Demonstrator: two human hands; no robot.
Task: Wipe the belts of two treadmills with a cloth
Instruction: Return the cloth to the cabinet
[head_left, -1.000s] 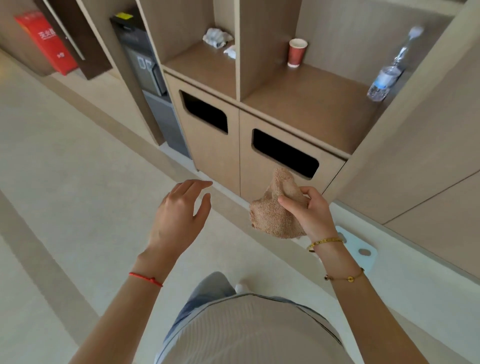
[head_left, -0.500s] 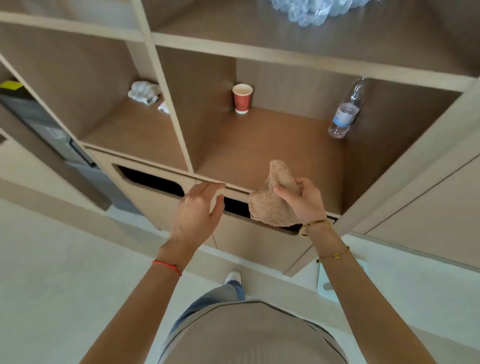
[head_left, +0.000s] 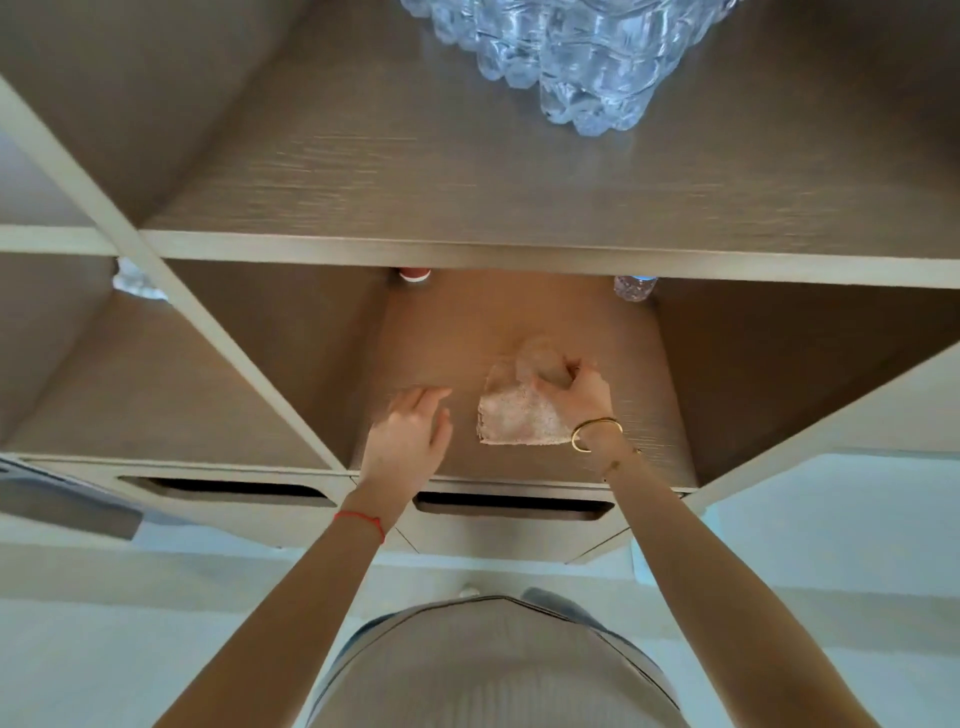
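The small beige terry cloth (head_left: 514, 421) hangs over the brown wood-grain floor of the middle cubby (head_left: 447, 332), pinched at its upper edge by the right hand (head_left: 576, 387), whose fingers curl round a bunched fold while the rest of the cloth drapes flat toward the cubby's front lip. It looks close to the cubby floor, perhaps touching; the blur hides which. The left hand (head_left: 408, 441) hovers just beside the cloth, nearer the cubby's left wall, fingers straight and apart, holding nothing.

No treadmill is in sight, so the step in hand seems to be handling the cloth at the cubby, either setting it down or readying it. To do that well, lower it flat and use the free hand to smooth it.

At the cubby's back stand a red paper cup (head_left: 414, 274) and a clear plastic bottle (head_left: 635, 287), well apart from the cloth. Clear wrapped bottles (head_left: 561, 47) sit on the shelf above.
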